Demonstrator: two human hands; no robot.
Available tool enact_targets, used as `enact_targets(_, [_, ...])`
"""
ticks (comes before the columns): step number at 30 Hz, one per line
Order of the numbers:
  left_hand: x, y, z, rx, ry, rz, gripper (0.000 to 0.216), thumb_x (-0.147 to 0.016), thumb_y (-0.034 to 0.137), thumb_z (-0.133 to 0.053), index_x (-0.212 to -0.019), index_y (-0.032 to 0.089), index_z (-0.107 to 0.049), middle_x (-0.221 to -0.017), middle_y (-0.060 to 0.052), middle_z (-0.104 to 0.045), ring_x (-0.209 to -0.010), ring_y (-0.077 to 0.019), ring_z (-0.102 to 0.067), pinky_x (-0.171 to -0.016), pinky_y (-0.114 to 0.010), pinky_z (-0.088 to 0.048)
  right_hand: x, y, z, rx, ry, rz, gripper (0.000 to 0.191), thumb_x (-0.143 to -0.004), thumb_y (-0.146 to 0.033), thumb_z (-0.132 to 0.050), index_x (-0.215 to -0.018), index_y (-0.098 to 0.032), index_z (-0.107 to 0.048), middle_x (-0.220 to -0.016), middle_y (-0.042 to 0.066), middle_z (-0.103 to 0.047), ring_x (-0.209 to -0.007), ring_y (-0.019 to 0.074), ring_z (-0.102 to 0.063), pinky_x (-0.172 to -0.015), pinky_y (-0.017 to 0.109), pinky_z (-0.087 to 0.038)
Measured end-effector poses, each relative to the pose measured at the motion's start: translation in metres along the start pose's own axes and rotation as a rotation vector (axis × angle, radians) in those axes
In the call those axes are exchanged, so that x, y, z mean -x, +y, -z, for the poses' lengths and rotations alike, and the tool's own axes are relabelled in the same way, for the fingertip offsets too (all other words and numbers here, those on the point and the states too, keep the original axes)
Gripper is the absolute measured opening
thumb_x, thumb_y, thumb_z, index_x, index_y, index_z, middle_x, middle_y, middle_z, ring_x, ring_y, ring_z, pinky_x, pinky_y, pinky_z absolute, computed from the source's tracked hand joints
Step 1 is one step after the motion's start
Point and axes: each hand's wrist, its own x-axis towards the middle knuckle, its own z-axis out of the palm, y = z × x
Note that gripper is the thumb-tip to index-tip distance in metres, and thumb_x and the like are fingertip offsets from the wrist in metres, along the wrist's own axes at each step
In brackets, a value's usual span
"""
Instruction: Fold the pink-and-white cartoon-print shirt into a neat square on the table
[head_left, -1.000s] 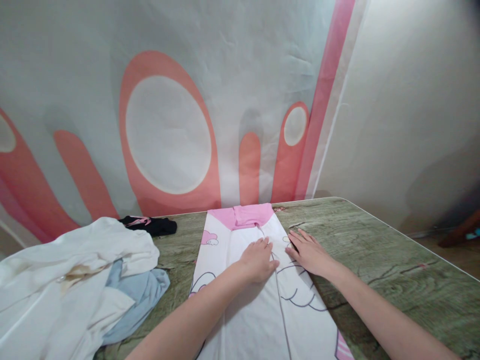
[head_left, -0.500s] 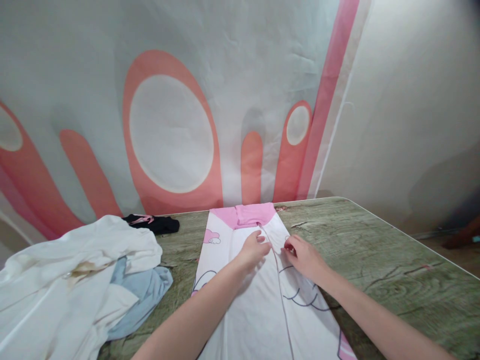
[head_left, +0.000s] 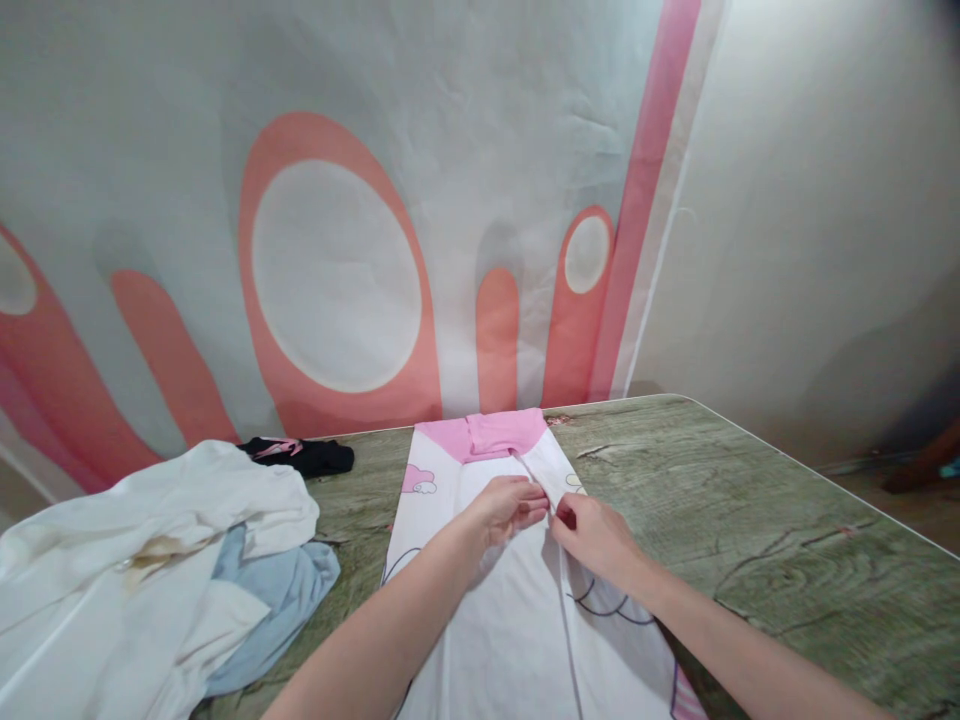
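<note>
A white garment (head_left: 502, 610) with a pink top section and printed cloud-like outlines lies lengthwise on the table, its sides folded inward. A folded edge runs down it, right of the middle. My left hand (head_left: 514, 505) rests over the upper part beside this edge, fingers extended side by side toward the right. Against the same edge, my right hand (head_left: 592, 530) has thumb and forefinger pinched together on the fabric. The two hands nearly meet.
White clothing (head_left: 150, 560) lies heaped on the left, with a light blue piece (head_left: 277, 600) partly under it. Behind that sits a black item (head_left: 315, 457) with pink on it. The wood-patterned table (head_left: 787, 500) ends at a patterned wall covering (head_left: 337, 270).
Both hands have moved slightly nearer the body and closer together. My right thumb and forefinger have closed on the garment's folded edge. The view has shifted a little.
</note>
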Motion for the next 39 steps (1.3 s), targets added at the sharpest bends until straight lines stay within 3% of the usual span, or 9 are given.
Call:
enact_targets(2, [-0.009, 0.003, -0.002, -0.036, -0.003, 0.042, 0.005, -0.074, 0.008, -0.062, -0.075, 0.009, -0.057, -0.071, -0.007, -0.063, -0.063, -0.0119, -0.062, -0.059, -0.019, -0.053, -0.001, 0.001, 0.002, -0.032, 0.018, -0.011, 0.014, -0.078, -0.027, -0.048, -0.07, -0.02, -0.058, -0.07, 0.0, -0.064, -0.064, 0.0133, -0.055, -0.056, 0.023, -0.029])
enact_targets(4, [-0.022, 0.005, -0.007, -0.066, 0.008, 0.052, 0.007, -0.075, 0.01, -0.061, -0.07, 0.009, -0.057, -0.065, -0.007, -0.061, -0.057, -0.0111, -0.06, -0.055, -0.019, -0.052, 0.0, 0.001, 0.003, -0.042, 0.042, -0.01, 0.013, -0.077, -0.025, -0.048, -0.069, -0.02, -0.057, -0.068, 0.0, -0.063, -0.063, 0.0129, -0.054, -0.056, 0.023, -0.029])
enact_targets(10, [-0.059, 0.007, -0.02, -0.155, 0.12, -0.098, 0.014, -0.071, 0.002, -0.06, -0.064, 0.013, -0.054, -0.056, -0.001, -0.057, -0.052, -0.0115, -0.057, -0.053, -0.022, -0.051, 0.001, 0.003, 0.0, -0.015, 0.057, 0.036, 0.011, -0.078, -0.025, -0.047, -0.072, -0.02, -0.055, -0.07, 0.0, -0.062, -0.064, 0.0133, -0.054, -0.056, 0.023, -0.028])
enact_targets(20, [-0.072, 0.006, -0.011, -0.328, 0.221, -0.185, 0.022, -0.06, -0.003, -0.066, -0.068, 0.013, -0.053, -0.057, -0.001, -0.057, -0.055, -0.0164, -0.059, -0.053, -0.029, -0.051, 0.005, 0.0, 0.0, 0.076, -0.005, 0.113, 0.028, -0.083, -0.045, -0.046, -0.073, -0.02, -0.056, -0.075, 0.002, -0.062, -0.068, 0.0159, -0.056, -0.056, 0.026, -0.028])
enact_targets(24, [-0.075, 0.005, -0.01, -0.337, 0.243, -0.195, 0.033, -0.055, -0.003, -0.069, -0.076, 0.014, -0.051, -0.061, 0.0, -0.057, -0.058, -0.0169, -0.059, -0.054, -0.028, -0.05, -0.007, 0.014, 0.002, -0.007, 0.081, 0.129, 0.024, -0.087, -0.035, -0.041, -0.075, -0.019, -0.056, -0.076, 0.002, -0.061, -0.07, 0.0149, -0.055, -0.062, 0.025, -0.036])
enact_targets(28, [-0.072, 0.003, -0.01, -0.311, 0.222, -0.202, 0.056, -0.052, -0.004, -0.069, -0.097, 0.016, -0.044, -0.068, 0.001, -0.057, -0.057, -0.0151, -0.058, -0.053, -0.029, -0.05, -0.029, 0.045, -0.004, -0.051, 0.252, 0.234, 0.024, -0.086, -0.02, -0.04, -0.102, -0.016, -0.057, -0.1, 0.008, -0.061, -0.094, 0.0186, -0.053, -0.081, 0.03, -0.04])
enact_targets(32, [-0.066, 0.0, -0.011, -0.267, 0.152, -0.205, 0.076, -0.051, -0.005, -0.069, -0.112, 0.023, -0.034, -0.07, 0.004, -0.056, -0.053, -0.0113, -0.056, -0.053, -0.026, -0.049, -0.043, 0.069, -0.021, -0.057, 0.224, 0.314, 0.037, -0.084, -0.014, -0.039, -0.119, -0.015, -0.051, -0.114, 0.01, -0.058, -0.106, 0.0205, -0.049, -0.091, 0.035, -0.039])
enact_targets(39, [-0.067, -0.007, -0.016, -0.177, 0.2, -0.27, 0.07, -0.057, -0.007, -0.057, -0.116, 0.022, -0.031, -0.082, 0.0, -0.057, -0.066, -0.0135, -0.061, -0.058, -0.025, -0.051, -0.042, 0.071, -0.032, 0.066, 0.143, 0.298, 0.041, -0.089, -0.02, -0.033, -0.126, -0.013, -0.048, -0.127, 0.011, -0.052, -0.12, 0.0225, -0.042, -0.1, 0.04, -0.033])
